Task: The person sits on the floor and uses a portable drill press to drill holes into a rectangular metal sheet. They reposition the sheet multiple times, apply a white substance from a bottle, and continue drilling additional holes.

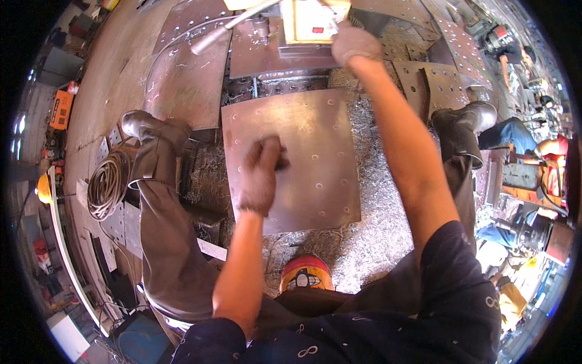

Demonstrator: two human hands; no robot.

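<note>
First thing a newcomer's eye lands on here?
The square steel plate with drilled holes, flat at centre between the person's boots, draws the eye first. The gloved left hand is over it, blurred, seemingly closed around something small. The gloved right hand reaches to a yellowish machine at the top edge, with metal shavings strewn around the plate.
</note>
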